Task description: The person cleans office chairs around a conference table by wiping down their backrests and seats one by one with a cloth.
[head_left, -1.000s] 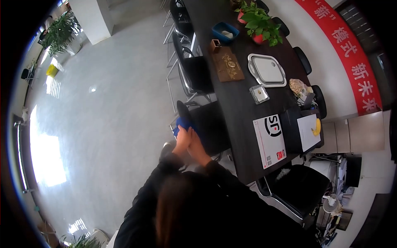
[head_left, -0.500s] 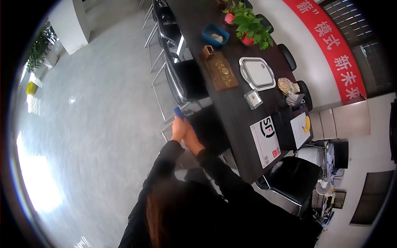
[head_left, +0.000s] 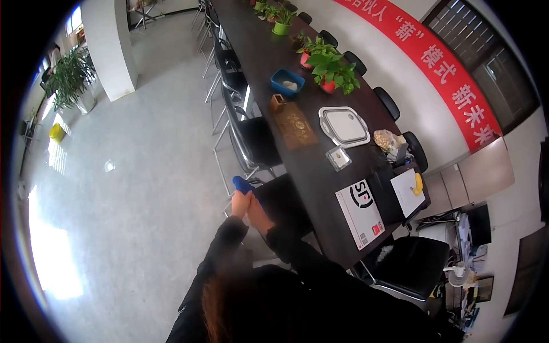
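My left hand point(head_left: 239, 203) and my right hand point(head_left: 259, 215) are close together in front of me, touching, over the edge of a black chair seat. A small bright blue, soft-looking thing point(head_left: 242, 184) sticks out past the fingers of my left hand, which is closed around it. A little more blue shows beside my right hand, whose fingers are mostly hidden. I cannot make out exactly what the blue thing is.
A long dark table point(head_left: 311, 194) runs along my right. On it are a white box with printed letters point(head_left: 360, 214), a white tray point(head_left: 345, 127), a wooden board point(head_left: 293, 126), a blue basin point(head_left: 287, 83) and potted plants point(head_left: 334, 71). Black chairs point(head_left: 257, 140) line its near side.
The view has tilted up, so the hands and table sit lower in it. More of the blue thing shows beyond my fingers now. Both hands stay together.
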